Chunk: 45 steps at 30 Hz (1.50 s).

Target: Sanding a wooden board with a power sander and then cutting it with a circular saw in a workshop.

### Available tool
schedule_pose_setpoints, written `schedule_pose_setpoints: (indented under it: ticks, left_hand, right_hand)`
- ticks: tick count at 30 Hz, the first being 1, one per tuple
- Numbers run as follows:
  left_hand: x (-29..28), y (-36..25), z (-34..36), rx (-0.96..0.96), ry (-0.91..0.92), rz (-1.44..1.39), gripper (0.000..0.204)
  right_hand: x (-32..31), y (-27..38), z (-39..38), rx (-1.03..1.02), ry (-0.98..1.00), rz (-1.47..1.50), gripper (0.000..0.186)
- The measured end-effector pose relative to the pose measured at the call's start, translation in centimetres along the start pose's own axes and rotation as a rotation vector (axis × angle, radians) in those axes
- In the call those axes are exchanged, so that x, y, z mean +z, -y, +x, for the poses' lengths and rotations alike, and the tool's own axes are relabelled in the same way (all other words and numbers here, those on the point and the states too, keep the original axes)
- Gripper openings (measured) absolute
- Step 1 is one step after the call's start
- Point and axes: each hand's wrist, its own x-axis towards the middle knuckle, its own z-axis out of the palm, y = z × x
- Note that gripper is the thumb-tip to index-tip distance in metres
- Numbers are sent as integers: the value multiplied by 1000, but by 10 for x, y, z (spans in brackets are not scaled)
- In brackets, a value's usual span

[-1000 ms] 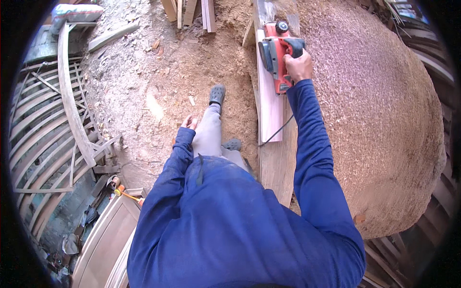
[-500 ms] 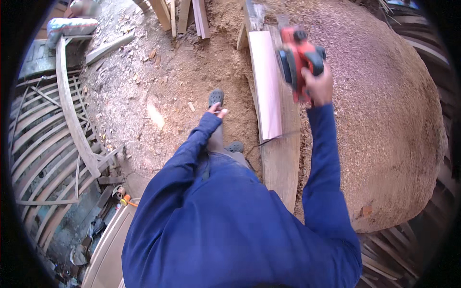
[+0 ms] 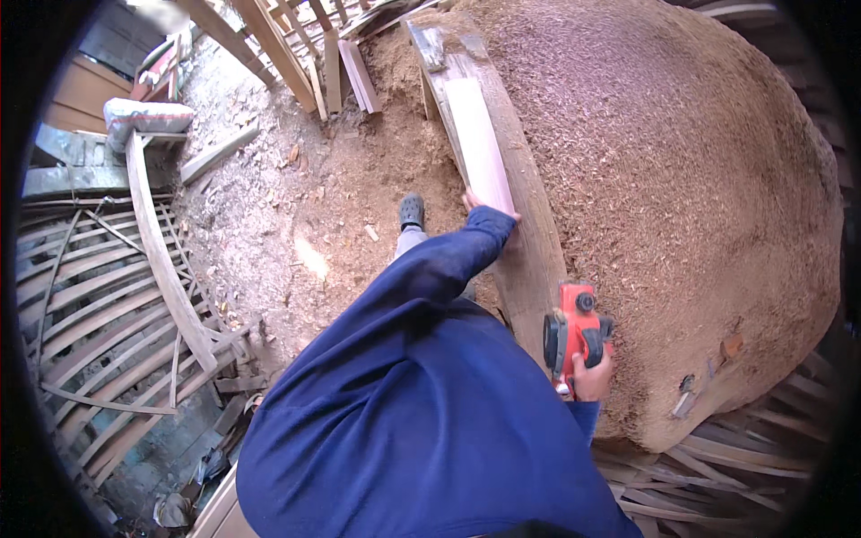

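A pale pinkish plank (image 3: 477, 130) lies lengthwise on a long, weathered wooden bench beam (image 3: 527, 255). My left hand (image 3: 471, 198) is closed around the plank's near end, with fingers showing at both of its edges; the blue sleeve hides most of the hand. Low on the right, my right hand (image 3: 593, 378) grips the rear handle of a red and black electric planer (image 3: 574, 314). The planer is beside the near part of the bench beam, apart from the plank.
A large mound of wood shavings (image 3: 682, 197) rises along the right side. Several boards (image 3: 359, 76) lean at the far end. On the left are a curved timber (image 3: 152, 224), slatted wood (image 3: 99, 296) and a stuffed sack (image 3: 148, 118). My shoe (image 3: 412, 211) stands on shavings-covered ground.
My right hand has drawn the planer back toward me, away from the plank's side. My left hand has moved forward and right and taken hold of the plank's near end.
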Motion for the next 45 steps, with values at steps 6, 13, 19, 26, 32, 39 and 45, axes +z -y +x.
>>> schedule_pose_setpoints:
  ticks: [6,13,19,26,32,39,45]
  left_hand:
    - [-56,-2,-48,97,598,-413,57]
    - [-105,-18,-55,-414,983,-1220,36]
    - [-114,-22,-33,-524,1246,-1527,59]
    - [-130,-66,18,-349,1339,-1787,36]
    - [-163,-90,14,-684,1023,-1973,26]
    - [-152,-82,16,-576,947,-1768,37]
    - [-147,-79,18,-204,1097,-1804,21]
  right_hand:
    - [-4,-57,-49,39,0,151,43]
    - [0,-85,-53,37,49,128,43]
    - [2,-90,-46,-32,28,111,43]
    - [8,-85,-39,-61,68,129,37]
    - [12,-71,-41,-62,80,53,36]
    - [17,-79,-43,59,120,63,49]
    - [17,-93,-40,31,123,80,44]
